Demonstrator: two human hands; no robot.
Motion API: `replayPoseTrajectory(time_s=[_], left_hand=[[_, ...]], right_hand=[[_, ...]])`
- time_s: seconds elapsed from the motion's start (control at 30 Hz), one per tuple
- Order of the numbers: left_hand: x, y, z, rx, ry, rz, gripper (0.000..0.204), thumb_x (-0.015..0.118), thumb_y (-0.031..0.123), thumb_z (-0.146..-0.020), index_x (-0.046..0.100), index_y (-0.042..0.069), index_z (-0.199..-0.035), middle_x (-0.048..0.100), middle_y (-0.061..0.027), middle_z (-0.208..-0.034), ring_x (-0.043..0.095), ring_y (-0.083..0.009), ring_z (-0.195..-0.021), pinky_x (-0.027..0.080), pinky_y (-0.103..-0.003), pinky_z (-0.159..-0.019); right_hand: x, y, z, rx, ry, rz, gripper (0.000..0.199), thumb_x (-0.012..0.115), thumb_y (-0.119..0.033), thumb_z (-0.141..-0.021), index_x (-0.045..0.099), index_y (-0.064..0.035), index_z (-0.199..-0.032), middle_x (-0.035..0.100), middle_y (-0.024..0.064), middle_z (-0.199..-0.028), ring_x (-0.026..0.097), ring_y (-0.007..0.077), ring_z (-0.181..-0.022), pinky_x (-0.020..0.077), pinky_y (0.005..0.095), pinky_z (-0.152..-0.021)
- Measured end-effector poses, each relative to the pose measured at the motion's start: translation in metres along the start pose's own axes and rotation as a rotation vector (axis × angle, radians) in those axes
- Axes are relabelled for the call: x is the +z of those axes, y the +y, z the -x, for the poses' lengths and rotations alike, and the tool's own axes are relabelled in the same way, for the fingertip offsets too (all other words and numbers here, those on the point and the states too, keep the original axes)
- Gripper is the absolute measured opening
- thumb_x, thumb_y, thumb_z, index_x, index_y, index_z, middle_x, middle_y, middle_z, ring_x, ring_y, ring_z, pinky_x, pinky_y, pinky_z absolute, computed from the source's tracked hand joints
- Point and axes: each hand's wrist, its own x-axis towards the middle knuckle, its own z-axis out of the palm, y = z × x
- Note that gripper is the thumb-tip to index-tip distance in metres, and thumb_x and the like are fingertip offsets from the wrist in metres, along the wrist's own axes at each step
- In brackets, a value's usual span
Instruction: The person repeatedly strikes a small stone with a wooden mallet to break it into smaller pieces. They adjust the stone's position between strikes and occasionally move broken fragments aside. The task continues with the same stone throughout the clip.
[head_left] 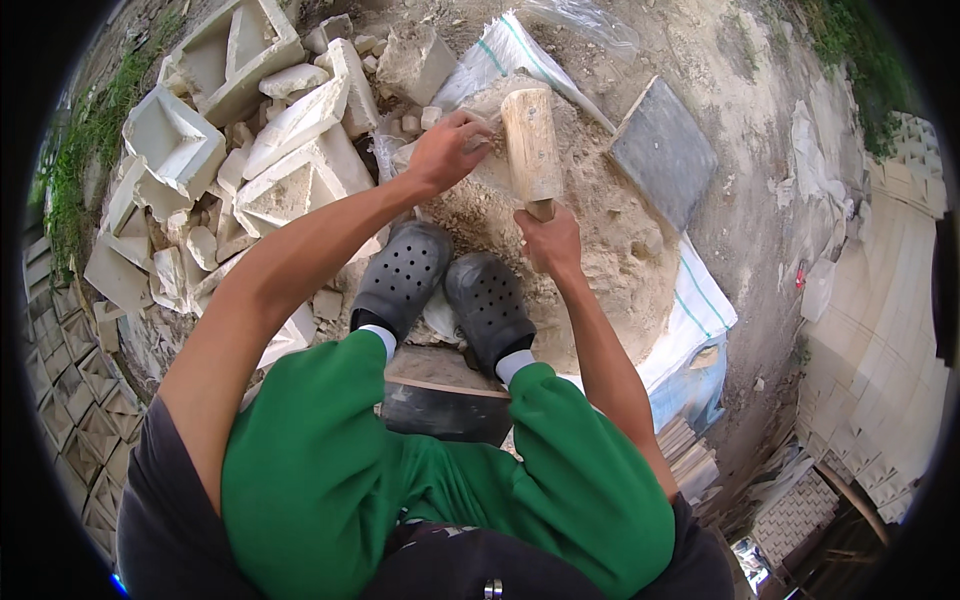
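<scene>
My right hand (550, 240) is closed round the short handle of a wooden mallet (532, 145). The mallet's thick, pale head points away from me, above a heap of crushed beige rubble (610, 260). To its left, my left hand (450, 152) hovers over the heap's far left side. Its fingers are loosely bent and apart, and I see nothing held in them. A small pale chunk (430, 117) lies just beyond that hand. Under the heap spreads a white woven sack (700, 290) with green stripes.
Broken white plaster-like blocks (295, 125) are piled on the left. A grey square slab (665, 150) lies at the heap's far right. My feet in grey clogs (405, 275) stand at the heap's near edge. Stacked patterned pieces (70, 390) line the left rim.
</scene>
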Motion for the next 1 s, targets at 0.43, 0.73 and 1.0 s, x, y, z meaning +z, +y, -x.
replayPoseTrajectory(time_s=[0.43, 0.73, 1.0], left_hand=[[0.001, 0.002, -0.013, -0.028, -0.087, -0.147, 0.025, 0.074, 0.035, -0.090, 0.078, 0.016, -0.106, 0.070, -0.0069, -0.096, 0.069, -0.0291, -0.092, 0.054, -0.042, -0.080], [-0.001, 0.009, -0.010, -0.066, -0.141, -0.147, 0.027, 0.075, 0.035, -0.089, 0.079, 0.016, -0.107, 0.071, -0.0074, -0.098, 0.070, -0.0306, -0.088, 0.055, -0.042, -0.078], [-0.001, 0.006, -0.003, -0.036, -0.117, -0.142, 0.028, 0.074, 0.036, -0.089, 0.078, 0.016, -0.108, 0.069, -0.0077, -0.098, 0.069, -0.0299, -0.094, 0.055, -0.042, -0.079]], right_hand=[[0.016, 0.002, -0.012, -0.044, 0.052, -0.134, 0.036, 0.078, -0.030, -0.086, 0.067, 0.0024, -0.096, 0.068, 0.0095, -0.068, 0.067, 0.0181, -0.052, 0.0522, 0.0340, -0.051], [0.007, -0.016, -0.003, -0.066, 0.067, -0.124, 0.043, 0.077, -0.034, -0.082, 0.068, 0.0041, -0.101, 0.070, 0.0123, -0.069, 0.069, 0.0198, -0.054, 0.0541, 0.0353, -0.055], [-0.005, -0.019, -0.007, -0.014, 0.004, -0.073, 0.046, 0.077, -0.038, -0.082, 0.068, 0.0033, -0.102, 0.071, 0.0123, -0.072, 0.069, 0.0184, -0.056, 0.0543, 0.0346, -0.054]])
